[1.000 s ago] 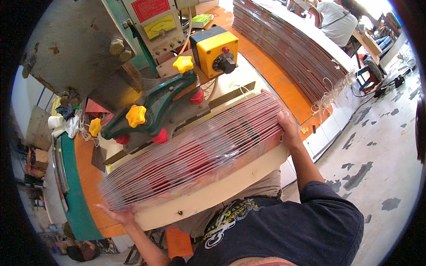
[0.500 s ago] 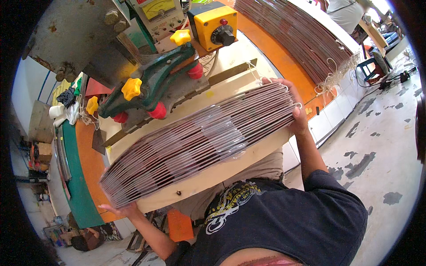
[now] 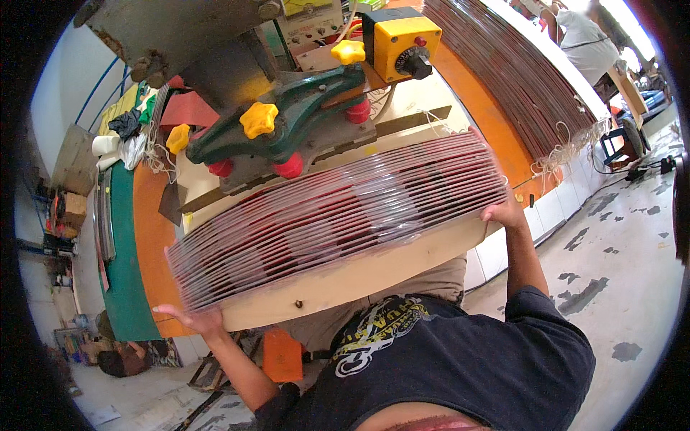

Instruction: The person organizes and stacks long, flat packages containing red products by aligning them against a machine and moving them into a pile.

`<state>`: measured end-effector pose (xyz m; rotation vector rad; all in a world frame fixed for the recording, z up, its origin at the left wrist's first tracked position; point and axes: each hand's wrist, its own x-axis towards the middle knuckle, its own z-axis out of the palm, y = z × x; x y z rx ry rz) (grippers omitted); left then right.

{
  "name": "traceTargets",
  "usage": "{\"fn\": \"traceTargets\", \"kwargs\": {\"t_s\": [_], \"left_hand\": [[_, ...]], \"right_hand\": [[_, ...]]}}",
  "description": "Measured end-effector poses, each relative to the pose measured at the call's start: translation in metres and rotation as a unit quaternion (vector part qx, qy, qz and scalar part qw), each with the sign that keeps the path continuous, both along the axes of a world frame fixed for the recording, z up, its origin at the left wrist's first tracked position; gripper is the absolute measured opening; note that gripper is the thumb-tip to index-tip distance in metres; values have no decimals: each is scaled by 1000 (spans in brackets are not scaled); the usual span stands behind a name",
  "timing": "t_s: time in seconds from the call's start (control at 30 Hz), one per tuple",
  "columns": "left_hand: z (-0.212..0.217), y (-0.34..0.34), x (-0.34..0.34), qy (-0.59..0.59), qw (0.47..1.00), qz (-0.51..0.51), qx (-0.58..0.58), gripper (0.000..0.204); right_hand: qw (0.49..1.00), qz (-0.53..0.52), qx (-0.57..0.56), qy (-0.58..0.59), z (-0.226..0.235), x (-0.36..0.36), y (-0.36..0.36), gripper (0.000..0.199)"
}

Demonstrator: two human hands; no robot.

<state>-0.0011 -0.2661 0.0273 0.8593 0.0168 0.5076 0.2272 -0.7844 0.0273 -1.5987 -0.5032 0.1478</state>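
A thick stack of thin, dark reddish sheets in clear plastic [image 3: 327,219] lies slantwise before me, its long edges fanned and partly blurred. My right hand [image 3: 505,210] grips its right end, thumb in front and the other fingers mostly hidden behind. At the opposite end, my left hand [image 3: 198,320] presses against the lower corner, with one digit stretched out leftward and the others under or behind the stack. The stack rests on or just over a pale wooden board [image 3: 352,281]; contact is hidden.
Beyond the stack stands a green metal press frame [image 3: 309,118] with yellow star knobs and red feet. A yellow control box [image 3: 402,44] sits behind it. More stacked sheets with cords [image 3: 525,79] lie at right. Another person [image 3: 586,43] is in the far right background.
The stack's sheets have shifted, showing more red edges and fewer pale cords at the right end. My right hand has moved lower on that end. The whole view has shifted slightly.
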Motion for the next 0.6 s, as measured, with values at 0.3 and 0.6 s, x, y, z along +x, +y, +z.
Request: {"fn": "traceTargets", "kwargs": {"t_s": [0.3,0.6], "left_hand": [[-5,4,15,77,988,133,-6,77],[-22,13,6,71,976,205,-22,71]], "right_hand": [[984,121,-111,64,-7,25,-27,123],[997,10,-52,57,-8,-7,-13,105]]}}
